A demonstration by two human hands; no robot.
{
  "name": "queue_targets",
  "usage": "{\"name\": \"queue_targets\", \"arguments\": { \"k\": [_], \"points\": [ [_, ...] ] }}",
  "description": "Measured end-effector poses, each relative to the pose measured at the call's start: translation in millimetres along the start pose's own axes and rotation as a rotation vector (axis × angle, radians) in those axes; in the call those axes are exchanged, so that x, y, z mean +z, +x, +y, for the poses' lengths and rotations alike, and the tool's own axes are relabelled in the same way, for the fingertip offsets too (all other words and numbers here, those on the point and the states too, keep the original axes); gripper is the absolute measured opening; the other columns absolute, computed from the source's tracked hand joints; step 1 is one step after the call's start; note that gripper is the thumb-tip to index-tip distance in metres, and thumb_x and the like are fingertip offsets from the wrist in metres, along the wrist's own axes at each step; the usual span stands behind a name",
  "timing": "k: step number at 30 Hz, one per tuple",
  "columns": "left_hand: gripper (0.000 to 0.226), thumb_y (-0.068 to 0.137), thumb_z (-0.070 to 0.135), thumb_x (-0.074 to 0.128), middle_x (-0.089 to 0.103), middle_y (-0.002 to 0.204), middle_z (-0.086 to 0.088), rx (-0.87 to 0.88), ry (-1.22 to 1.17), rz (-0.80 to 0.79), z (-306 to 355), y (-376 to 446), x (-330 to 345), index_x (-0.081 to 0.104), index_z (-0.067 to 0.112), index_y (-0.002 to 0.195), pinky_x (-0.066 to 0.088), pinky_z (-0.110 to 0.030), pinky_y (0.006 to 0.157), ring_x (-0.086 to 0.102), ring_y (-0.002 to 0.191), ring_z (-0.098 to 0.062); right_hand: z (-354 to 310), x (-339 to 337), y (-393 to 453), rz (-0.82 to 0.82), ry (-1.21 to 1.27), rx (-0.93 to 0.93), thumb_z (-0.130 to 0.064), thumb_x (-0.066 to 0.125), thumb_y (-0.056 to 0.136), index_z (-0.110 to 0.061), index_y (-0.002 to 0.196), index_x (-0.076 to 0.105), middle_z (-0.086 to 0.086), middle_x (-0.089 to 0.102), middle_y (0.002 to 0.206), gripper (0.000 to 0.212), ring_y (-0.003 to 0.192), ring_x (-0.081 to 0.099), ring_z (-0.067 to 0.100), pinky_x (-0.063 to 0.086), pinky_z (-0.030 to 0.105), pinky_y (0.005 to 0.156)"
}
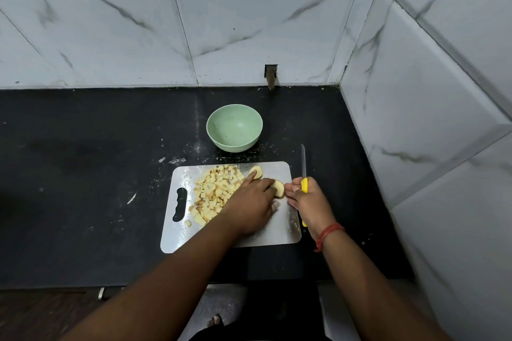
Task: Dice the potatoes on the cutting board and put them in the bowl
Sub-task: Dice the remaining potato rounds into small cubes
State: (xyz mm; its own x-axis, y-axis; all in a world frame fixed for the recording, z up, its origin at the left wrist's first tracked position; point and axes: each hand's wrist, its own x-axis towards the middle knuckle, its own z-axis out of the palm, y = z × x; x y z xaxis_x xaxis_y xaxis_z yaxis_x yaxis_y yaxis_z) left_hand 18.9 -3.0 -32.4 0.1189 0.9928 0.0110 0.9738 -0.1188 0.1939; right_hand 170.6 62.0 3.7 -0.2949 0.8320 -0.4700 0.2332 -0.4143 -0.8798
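Yellow potato chunks (278, 188) — between both hands, touching.

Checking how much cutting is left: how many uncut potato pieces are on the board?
2: one potato piece beyond the left hand fingertips, another between both hands. More may hide beneath the left hand.

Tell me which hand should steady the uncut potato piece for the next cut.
Left, probably. The left hand already lies over the potato pieces on the cutting board, while the right hand grips the knife.
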Motion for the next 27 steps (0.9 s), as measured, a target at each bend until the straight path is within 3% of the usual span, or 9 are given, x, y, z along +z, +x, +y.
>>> {"name": "queue_targets", "arguments": {
  "k": [5, 9, 12, 15, 17, 19, 27],
  "points": [
    [0.045, 0.104, 0.037, 0.043, 0.047, 0.151, -0.009, 0.038, -0.023, -0.009, 0.3, -1.6, -3.1, 0.059, 0.009, 0.137, 0.003, -0.035, 0.126, 0.044, 0.139, -0.024, -2.0, 2.6, -7.0, 0.013, -0.126, -0.022, -0.007, 0.044, 0.097, -0.015, 0.104, 0.053, 0.019, 0.067, 0.107, 0.014, 0.098, 0.066, 0.032, 0.052, 0.045, 0.094],
    [0.046, 0.103, 0.043, 0.043, 0.049, 0.148, -0.009, 0.03, 0.023, 0.051, -4.3, -7.2, 0.4, 0.058, 0.014, 0.136, 0.004, -0.043, 0.128, 0.039, 0.143, -0.023, -9.0, -0.7, -13.6, 0.024, -0.212, 0.004, 0.001, 0.04, 0.093, -0.012, 0.105, 0.049, 0.014, 0.06, 0.092, 0.019, 0.071, 0.058, 0.024, 0.049, 0.035, 0.06],
    [0.05, 0.104, 0.046, 0.04, 0.053, 0.146, -0.007, 0.039, 0.06, 0.068, -6.2, -12.4, 4.0, 0.055, 0.016, 0.141, 0.005, -0.045, 0.127, 0.04, 0.144, -0.024, -11.5, -4.5, -17.0, -0.025, -0.531, 0.046, -0.007, 0.035, 0.096, -0.009, 0.103, 0.047, 0.02, 0.065, 0.091, 0.014, 0.054, 0.061, 0.026, 0.046, 0.028, 0.045],
    [0.056, 0.104, 0.05, 0.032, 0.05, 0.151, -0.005, 0.06, 0.088, 0.037, -7.9, -14.1, 4.5, 0.051, 0.018, 0.147, 0.001, -0.045, 0.127, 0.035, 0.147, -0.025, -10.3, -2.2, -21.1, -0.06, -0.812, 0.011, -0.014, 0.038, 0.1, -0.01, 0.102, 0.039, 0.018, 0.063, 0.097, 0.005, 0.067, 0.065, 0.03, 0.052, 0.033, 0.053],
    [0.059, 0.104, 0.051, 0.027, 0.048, 0.153, -0.005, 0.064, 0.097, 0.029, -9.1, -14.5, 5.0, 0.05, 0.019, 0.149, 0.001, -0.045, 0.126, 0.033, 0.148, -0.025, -8.3, 2.6, -22.9, -0.071, -0.969, -0.001, -0.011, 0.04, 0.099, -0.011, 0.11, 0.038, 0.018, 0.063, 0.104, 0.011, 0.081, 0.066, 0.032, 0.054, 0.036, 0.063],
    [0.061, 0.104, 0.052, 0.024, 0.048, 0.153, -0.005, 0.068, 0.104, 0.027, -9.2, -15.6, 6.6, 0.05, 0.02, 0.149, 0.002, -0.046, 0.126, 0.032, 0.149, -0.026, -7.3, 6.7, -23.8, -0.064, -1.073, -0.008, -0.01, 0.041, 0.098, -0.006, 0.118, 0.039, 0.019, 0.063, 0.11, 0.021, 0.088, 0.067, 0.032, 0.051, 0.034, 0.064],
    [0.056, 0.105, 0.05, 0.027, 0.054, 0.145, -0.003, 0.067, 0.136, 0.029, -9.1, -13.5, 8.7, 0.057, 0.021, 0.143, 0.006, -0.051, 0.125, 0.036, 0.146, -0.027, -4.0, 11.3, -29.6, -0.085, -1.189, 0.042, -0.008, 0.041, 0.099, 0.001, 0.128, 0.038, 0.021, 0.059, 0.122, 0.031, 0.108, 0.063, 0.032, 0.046, 0.032, 0.072]
  ]
}}
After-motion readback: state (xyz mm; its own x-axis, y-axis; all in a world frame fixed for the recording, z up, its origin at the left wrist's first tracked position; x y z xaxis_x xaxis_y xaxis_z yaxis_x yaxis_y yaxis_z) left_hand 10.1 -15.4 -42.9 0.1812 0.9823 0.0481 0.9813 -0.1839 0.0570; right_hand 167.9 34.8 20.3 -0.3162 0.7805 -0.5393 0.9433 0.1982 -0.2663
